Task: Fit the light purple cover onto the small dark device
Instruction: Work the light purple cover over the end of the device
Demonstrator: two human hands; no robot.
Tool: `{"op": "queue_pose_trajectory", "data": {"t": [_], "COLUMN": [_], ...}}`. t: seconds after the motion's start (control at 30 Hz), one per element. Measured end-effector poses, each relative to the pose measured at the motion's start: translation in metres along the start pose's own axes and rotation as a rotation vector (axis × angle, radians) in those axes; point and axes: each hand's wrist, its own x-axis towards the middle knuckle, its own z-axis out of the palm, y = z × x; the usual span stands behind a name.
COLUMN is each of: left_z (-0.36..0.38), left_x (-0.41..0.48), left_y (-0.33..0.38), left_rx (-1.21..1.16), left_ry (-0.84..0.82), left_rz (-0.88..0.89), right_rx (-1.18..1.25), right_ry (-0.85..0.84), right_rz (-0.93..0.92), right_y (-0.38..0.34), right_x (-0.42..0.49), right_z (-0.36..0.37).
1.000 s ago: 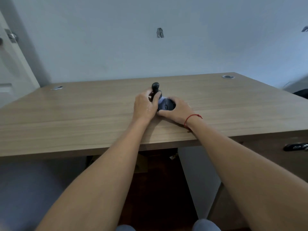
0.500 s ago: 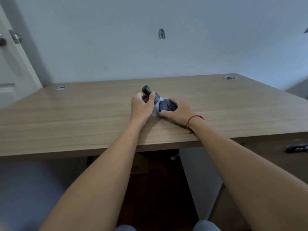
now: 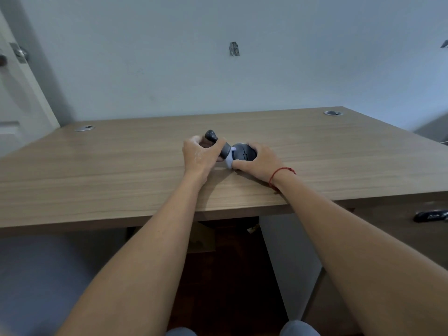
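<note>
Head view, looking forward and down across a wooden worktop set against a pale wall.

Near the middle of the worktop, toward the near edge: small dark device, rounded, cupped under the right hand. Right grip closed around the device, thumb at its near side, fingers curled over the far side. Thin red cord around the right wrist, wrist resting on the wood.

Just beside the device on its left: light purple cover, only a small pale patch showing between the two hands, touching the device's left edge. Exact seating on the device too hidden to tell.

Left hand wrapped around a dark elongated piece, tilted, rounded tip up and away to the left, lower end meeting the pale cover. Left grip pressed shut on that piece.

Farther back: two round metal grommets at the rear corners. Lower right, under the worktop edge: a dark drawer handle.
</note>
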Motion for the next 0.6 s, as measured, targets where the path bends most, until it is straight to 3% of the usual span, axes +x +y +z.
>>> {"op": "queue_pose_trajectory", "data": {"t": [0.1, 0.23, 0.33, 0.43, 0.6], "left_z": [0.002, 0.006, 0.006, 0.007, 0.006], "left_x": [0.003, 0.006, 0.005, 0.006, 0.013], "left_y": [-0.004, -0.011, -0.009, -0.005, -0.016], "left_rx": [-0.018, 0.233, 0.265, 0.178, 0.411], "left_ry": [0.009, -0.031, 0.029, 0.071, 0.023], "left_rz": [0.030, 0.187, 0.258, 0.287, 0.297], "right_rx": [0.007, -0.002, -0.004, -0.012, 0.051], "right_ry": [0.009, 0.034, 0.051, 0.043, 0.058], "right_rz": [-0.003, -0.034, -0.052, -0.048, -0.016], "right_y": [0.000, 0.002, 0.004, 0.004, 0.002], "right_x": [0.000, 0.000, 0.002, 0.004, 0.000], "right_z": [0.000, 0.001, 0.002, 0.003, 0.001]}}
